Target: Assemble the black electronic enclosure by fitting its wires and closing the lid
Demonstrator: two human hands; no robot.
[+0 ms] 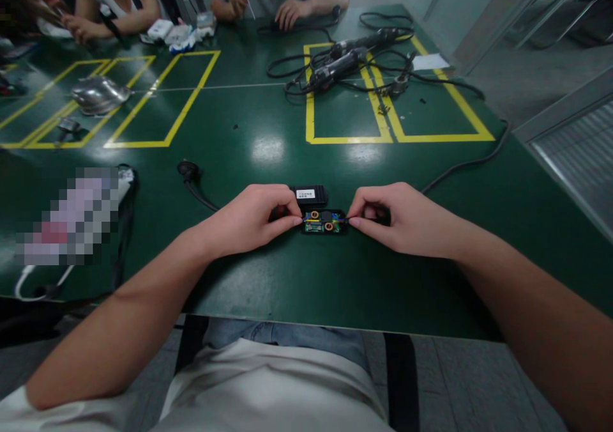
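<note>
An opened black power adapter (pixel 324 222) lies on the green table (pixel 297 278) in front of me, its circuit board with copper coils showing. My left hand (pixel 256 218) is closed in a pinch on the adapter's left end. My right hand (pixel 400 218) is closed in a pinch on its right end, where a black cable leaves. Just behind the adapter lies its black lid (pixel 310 195) with a white label.
A black plug and cord (pixel 190 173) lie to the left. Electric screwdrivers with tangled cables (pixel 345 64) rest in the yellow-marked boxes at the back right. A silver object (pixel 98 93) sits far left. Other people's hands (pixel 287 13) work at the far edge.
</note>
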